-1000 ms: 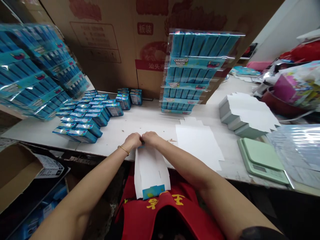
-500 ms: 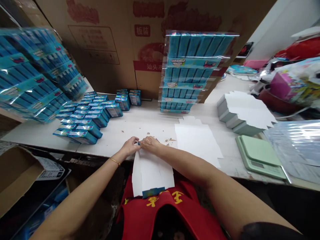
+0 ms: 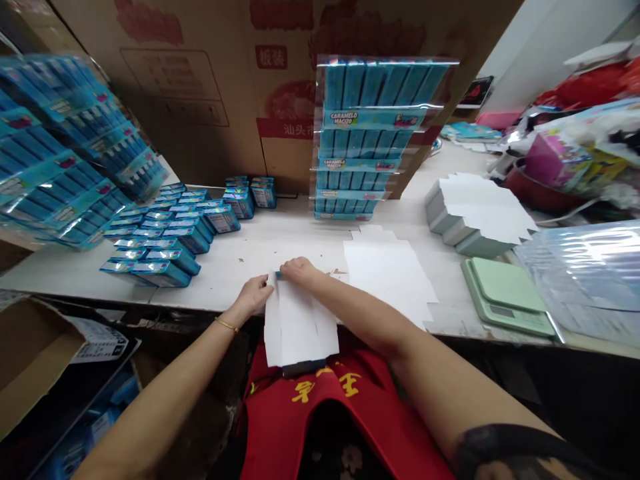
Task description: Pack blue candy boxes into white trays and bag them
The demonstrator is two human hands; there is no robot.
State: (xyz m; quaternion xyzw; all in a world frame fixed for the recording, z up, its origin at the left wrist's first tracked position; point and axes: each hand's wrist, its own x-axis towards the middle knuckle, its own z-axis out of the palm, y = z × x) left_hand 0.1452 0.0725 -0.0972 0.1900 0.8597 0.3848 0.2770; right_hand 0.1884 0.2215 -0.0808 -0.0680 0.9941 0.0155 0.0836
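A white die-cut cardboard sheet lies between my forearms, its near end over the red apron. Blue shows at its near and far ends, and crease lines run along its length. My left hand pinches the raised left edge near the far corner. At the far end, my right hand is closed on the sheet, its fingertips by a bluish flap. To the right, more flat white cardboard sheets lie on the table.
Small blue boxes stand in rows at the left. Clear-wrapped display racks of blue packs lean before a large carton. At right are a stack of white blanks, a green scale and plastic sheets. An open carton sits lower left.
My left hand has moved slightly left, away from my right hand. The sheet has moved a little toward the table, and its near blue flap is tilted and darker.
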